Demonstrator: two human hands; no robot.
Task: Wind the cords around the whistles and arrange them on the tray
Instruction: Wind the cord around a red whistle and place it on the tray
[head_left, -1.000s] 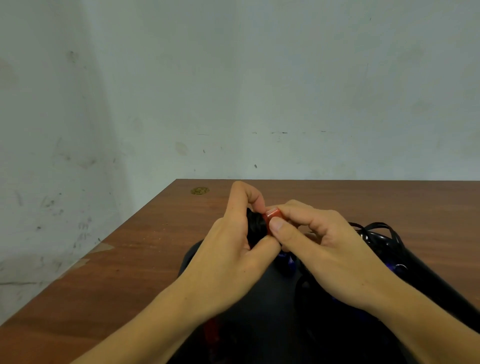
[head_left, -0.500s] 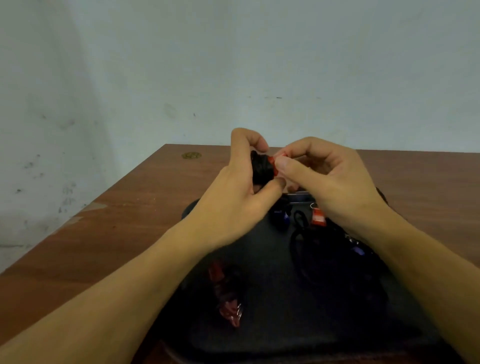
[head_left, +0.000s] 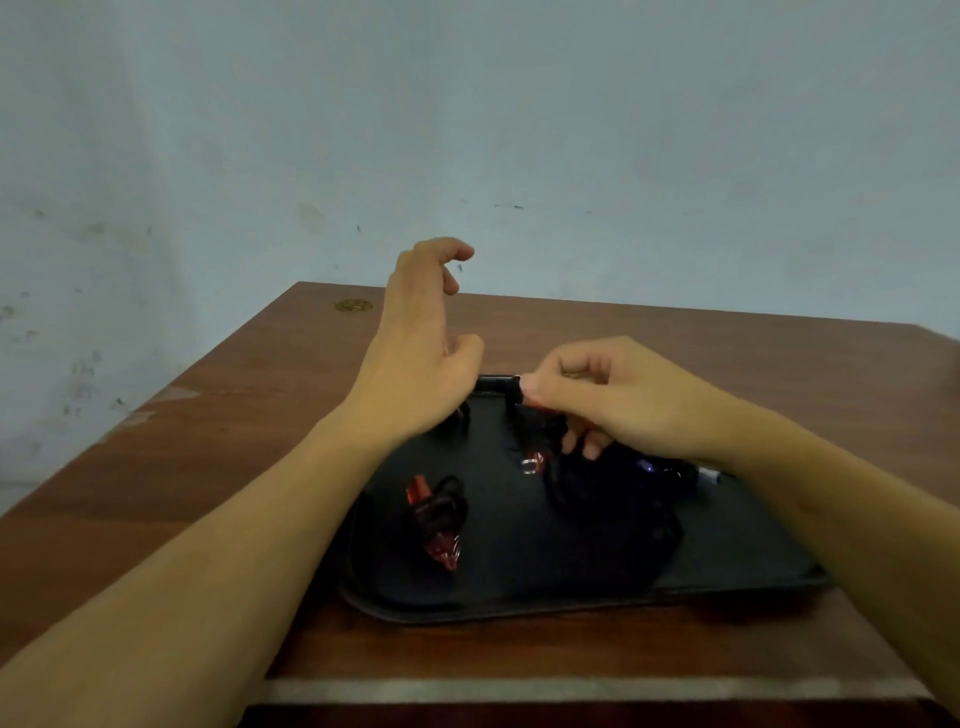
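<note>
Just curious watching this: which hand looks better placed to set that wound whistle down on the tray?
Probably the right hand: it pinches the whistle just above the tray. The left hand is lifted and holds nothing.

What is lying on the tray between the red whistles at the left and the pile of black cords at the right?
Only bare tray floor separates the red whistles from the cord pile, in the head view.

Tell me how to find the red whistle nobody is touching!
Find the dark oval tray on the brown wooden table. Toward the tray's left end lies a red whistle wrapped in black cord, with a metal ring at its near tip. It lies alone, apart from the loose cord heap further right.
</note>
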